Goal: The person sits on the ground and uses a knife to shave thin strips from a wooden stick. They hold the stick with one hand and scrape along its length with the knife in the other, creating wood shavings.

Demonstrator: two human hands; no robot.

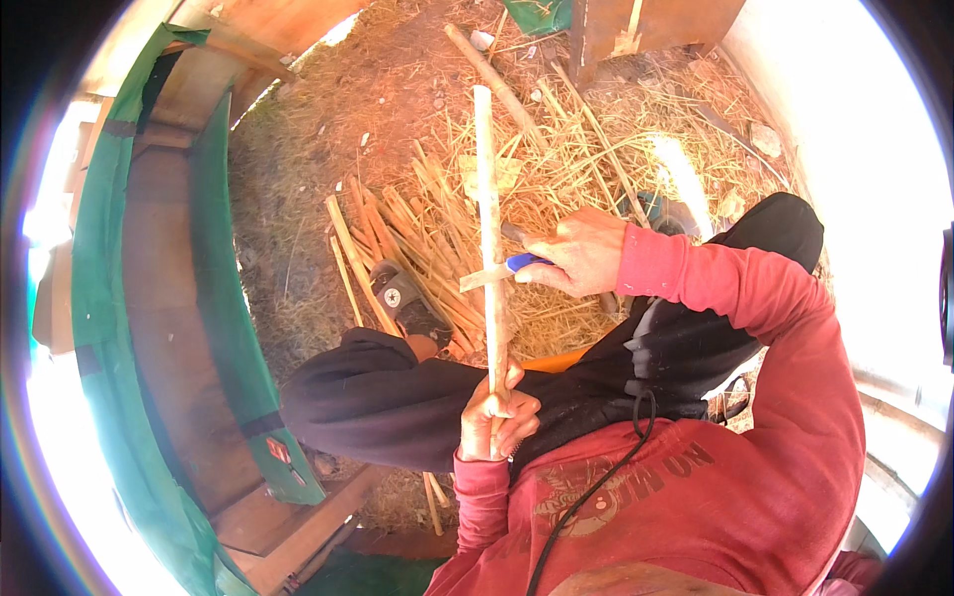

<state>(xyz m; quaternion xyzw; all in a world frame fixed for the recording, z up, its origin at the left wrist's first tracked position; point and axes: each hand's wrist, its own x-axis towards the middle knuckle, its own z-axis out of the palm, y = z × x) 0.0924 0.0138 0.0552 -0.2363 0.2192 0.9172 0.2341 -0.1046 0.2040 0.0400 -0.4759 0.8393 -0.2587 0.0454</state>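
Observation:
Upright in the picture runs a long pale wooden stick (488, 199), its far end above the straw. My left hand (500, 417) is wrapped round the stick's near end, close to my lap. From the right reaches my right hand (576, 253), closed on the blue handle of a knife (487, 277). The knife's blade lies across the middle of the stick and appears to touch it; its edge is too small to make out. Beneath the stick, a pile of split wooden strips (407, 233) spreads over the ground by my shoe (402, 301).
Straw and shavings (606, 164) cover the ground ahead, with a loose pole (497, 84) lying across it. On the left stands a wooden trough-like structure edged in green sheeting (214, 248). A pale wall (845, 129) closes the right side. A wooden panel (651, 30) stands at the far end.

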